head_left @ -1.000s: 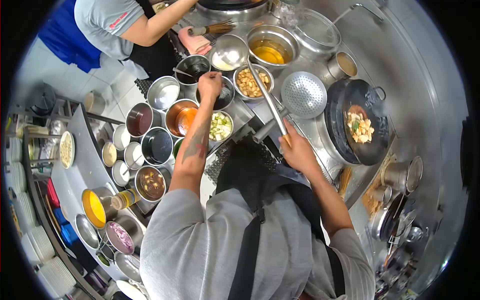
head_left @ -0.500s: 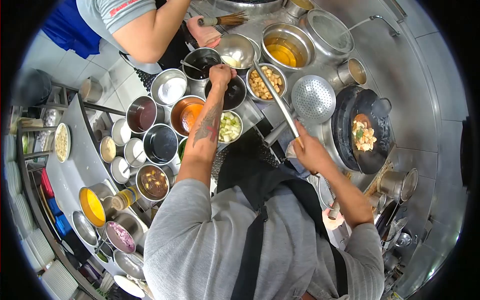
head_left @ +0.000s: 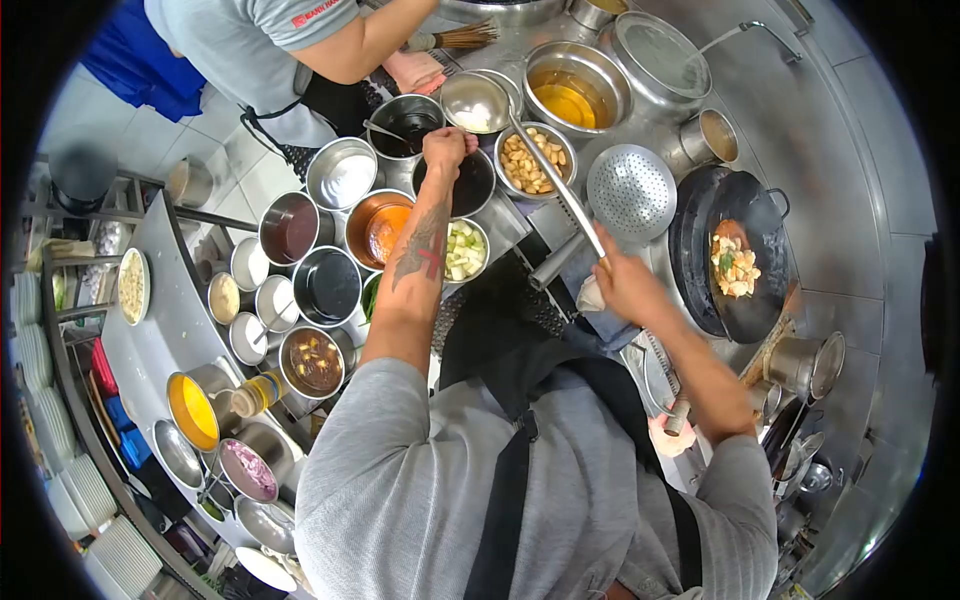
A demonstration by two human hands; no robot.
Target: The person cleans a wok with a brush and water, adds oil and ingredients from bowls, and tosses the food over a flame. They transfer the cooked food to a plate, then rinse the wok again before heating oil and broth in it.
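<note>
My right hand (head_left: 625, 285) grips the long handle of a metal ladle (head_left: 475, 102), whose round bowl is over the pots at the upper middle. My left hand (head_left: 447, 150) is closed above a pot of dark liquid (head_left: 468, 188), close to the ladle; whatever its fingers hold is too small to make out. Beside the ladle handle sits a bowl of browned cubes (head_left: 530, 162). A perforated strainer (head_left: 631, 192) lies right of that bowl. Cooked pieces with a green leaf (head_left: 735, 268) rest in the black wok (head_left: 765, 300) at the right.
Pots of sauces and seasonings surround my left arm, including an orange sauce (head_left: 385, 232) and cut green pieces (head_left: 463, 250). A co-worker's arm (head_left: 350, 48) is at the top. A pot of yellow oil (head_left: 568, 100) stands behind the browned cubes. A faucet (head_left: 770, 38) is at upper right.
The co-worker's body and arm have shifted right. My left hand stays over the dark pot, and my right hand still holds the ladle. The view has shifted slightly.
</note>
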